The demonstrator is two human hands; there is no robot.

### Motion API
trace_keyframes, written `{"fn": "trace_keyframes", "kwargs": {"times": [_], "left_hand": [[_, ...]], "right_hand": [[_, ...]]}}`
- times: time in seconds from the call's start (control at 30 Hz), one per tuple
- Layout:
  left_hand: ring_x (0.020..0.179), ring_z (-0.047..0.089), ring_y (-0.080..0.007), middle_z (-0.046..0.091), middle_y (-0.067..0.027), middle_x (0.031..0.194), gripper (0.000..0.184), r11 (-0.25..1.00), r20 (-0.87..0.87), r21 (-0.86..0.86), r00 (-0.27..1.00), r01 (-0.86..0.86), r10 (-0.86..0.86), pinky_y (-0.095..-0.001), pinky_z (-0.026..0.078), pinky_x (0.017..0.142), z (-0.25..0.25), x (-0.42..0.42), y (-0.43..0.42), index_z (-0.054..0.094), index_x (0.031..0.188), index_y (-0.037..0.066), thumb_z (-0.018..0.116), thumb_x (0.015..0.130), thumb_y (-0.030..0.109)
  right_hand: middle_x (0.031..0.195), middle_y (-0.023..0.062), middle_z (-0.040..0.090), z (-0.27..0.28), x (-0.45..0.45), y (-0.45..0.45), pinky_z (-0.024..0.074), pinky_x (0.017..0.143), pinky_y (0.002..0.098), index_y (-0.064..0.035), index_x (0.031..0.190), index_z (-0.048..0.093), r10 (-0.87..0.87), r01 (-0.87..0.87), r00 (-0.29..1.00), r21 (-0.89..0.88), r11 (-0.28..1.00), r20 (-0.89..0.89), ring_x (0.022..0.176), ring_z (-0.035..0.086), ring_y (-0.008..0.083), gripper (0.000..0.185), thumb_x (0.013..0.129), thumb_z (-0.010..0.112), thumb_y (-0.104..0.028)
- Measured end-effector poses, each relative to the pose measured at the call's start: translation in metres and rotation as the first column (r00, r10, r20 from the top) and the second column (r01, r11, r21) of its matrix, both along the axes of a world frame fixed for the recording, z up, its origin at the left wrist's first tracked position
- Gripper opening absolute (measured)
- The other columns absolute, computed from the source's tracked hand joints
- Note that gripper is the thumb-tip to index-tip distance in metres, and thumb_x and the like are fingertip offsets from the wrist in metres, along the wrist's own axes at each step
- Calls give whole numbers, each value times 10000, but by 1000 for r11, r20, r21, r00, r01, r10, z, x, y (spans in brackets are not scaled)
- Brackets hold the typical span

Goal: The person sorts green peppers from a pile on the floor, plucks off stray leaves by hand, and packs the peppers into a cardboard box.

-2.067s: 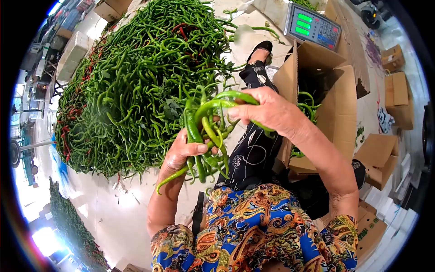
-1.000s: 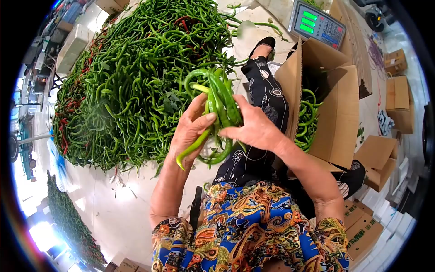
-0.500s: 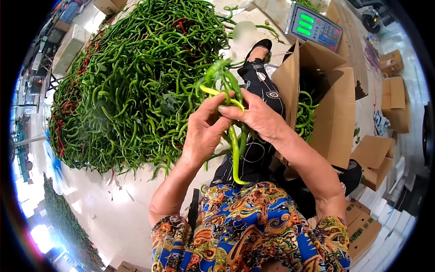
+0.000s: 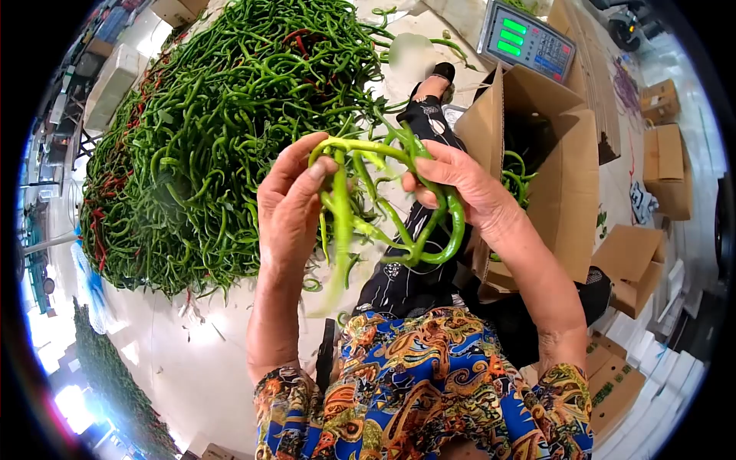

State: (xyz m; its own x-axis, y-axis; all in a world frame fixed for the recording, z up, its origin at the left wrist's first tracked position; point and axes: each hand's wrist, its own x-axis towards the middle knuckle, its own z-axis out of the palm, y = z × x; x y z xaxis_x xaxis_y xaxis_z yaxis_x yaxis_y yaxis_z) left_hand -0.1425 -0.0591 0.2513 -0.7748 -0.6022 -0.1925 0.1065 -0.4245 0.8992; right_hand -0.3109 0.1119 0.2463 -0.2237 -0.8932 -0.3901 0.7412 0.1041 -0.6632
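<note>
Between thumb and fingers, my left hand (image 4: 285, 207) pinches pale green chili peppers (image 4: 342, 203); one hangs down, blurred by motion. My right hand (image 4: 477, 188) is closed on darker green chili peppers (image 4: 455, 230), long and curled, which loop below the fingers. A few peppers span the gap between both hands, over my patterned trousers. To the left spreads a big heap of green chili peppers (image 4: 222, 161) with some red ones mixed in. Right of my right hand stands an open cardboard box (image 4: 563, 199) with green peppers inside.
A scale (image 4: 529, 42) with green lit digits stands behind the box. More cartons (image 4: 629, 268) sit along the right side. Another long green heap (image 4: 115, 376) lies at lower left. Loose peppers are scattered on the pale floor near the big heap.
My hands have moved apart, the left one leftward and the right one rightward. The bunch of chili peppers, held close together before, is now spread between them.
</note>
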Motion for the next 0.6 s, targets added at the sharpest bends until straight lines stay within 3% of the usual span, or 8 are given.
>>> {"fn": "trace_keyframes", "kwargs": {"times": [0.2,0.33,0.4,0.47,0.5,0.53,0.57,0.6], "left_hand": [[658,487,-124,594,-34,855,285,896,-320,442,942,50,105,-233,423,589,-14,-5,-1,534,1227,-1,532,950,65],[623,486,-128,593,-26,849,264,909,-374,398,926,124,38,-242,424,566,-19,-6,5,535,1215,10,500,966,91],[650,516,-117,595,-27,854,269,951,-267,305,963,58,27,-252,466,614,-14,-5,10,541,1210,5,494,974,125],[745,559,-110,612,-40,918,289,999,-29,-42,999,16,-17,-239,479,691,18,-11,31,550,1235,1,464,975,91],[916,609,-149,632,-87,1013,288,977,56,-194,995,93,-84,-256,486,828,14,-10,33,575,1245,11,487,982,89],[939,598,-165,621,-95,1059,291,787,35,-611,996,83,-78,-267,477,839,4,-17,36,589,1238,2,478,973,54],[950,595,-173,616,-99,1075,302,732,7,-680,998,45,-55,-272,472,854,2,-20,40,584,1244,-5,476,965,35],[960,592,-182,610,-103,1091,313,671,-22,-741,999,7,-35,-277,468,870,1,-22,43,580,1251,-12,474,958,16]], "right_hand": [[854,32,569,3,1,-4,412,509,194,-19,1073,549,-1,2,1000,-60,998,10,599,506,74,293,891,695,-197],[847,16,593,6,10,-6,404,504,189,-26,1093,593,45,-45,998,5,999,-48,625,542,80,316,849,723,-180],[884,20,617,13,16,-7,415,515,183,-29,1110,594,13,-12,1000,55,998,-16,661,570,91,355,836,738,-204],[1021,28,631,21,22,-10,477,644,202,-28,1185,568,33,-29,995,46,999,-90,824,607,99,468,809,781,-206],[1041,18,621,22,32,-14,485,688,205,-33,1210,555,-3,5,991,16,1000,-134,845,598,93,483,808,780,-180],[1060,8,611,23,40,-20,492,732,208,-38,1234,542,-40,38,983,-17,999,-177,865,589,86,502,807,780,-153],[1054,-1,607,21,41,-23,482,845,232,-31,1273,518,-60,60,988,-11,998,-139,950,577,85,581,779,805,-135],[1057,1,606,20,40,-22,484,849,238,-32,1275,515,-81,76,982,-34,997,-172,957,577,88,580,779,802,-126]]}}
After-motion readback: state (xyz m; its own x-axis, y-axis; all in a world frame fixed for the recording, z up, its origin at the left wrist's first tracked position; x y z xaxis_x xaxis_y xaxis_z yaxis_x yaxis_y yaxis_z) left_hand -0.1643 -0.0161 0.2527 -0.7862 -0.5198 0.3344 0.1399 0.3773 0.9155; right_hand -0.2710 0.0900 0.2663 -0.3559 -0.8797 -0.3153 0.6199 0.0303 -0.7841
